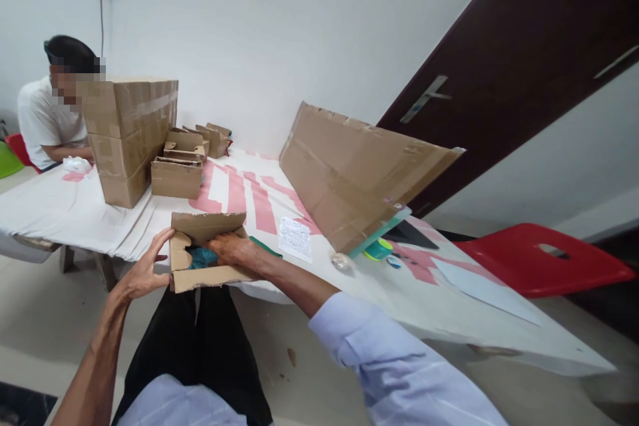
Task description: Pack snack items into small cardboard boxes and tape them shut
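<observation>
A small open cardboard box (210, 277) sits at the near table edge, just above my lap. My left hand (144, 269) grips its left side, thumb low and fingers at the upper corner. Inside lies crumpled blue-green material (200, 257), like cloth or plastic. My right hand (233, 249) reaches into the box from the right, its fingers bent together on this material and their tips partly hidden. A dark green edge (265, 247) shows beside my right wrist.
Several small open boxes (176, 178) stand behind, beside a tall cardboard partition (134, 140). Rightward are a handwritten paper (294, 239), a leaning cardboard panel (359, 173), a tape roll (378, 249) and a red chair (539, 259). A person (50, 106) sits at far left.
</observation>
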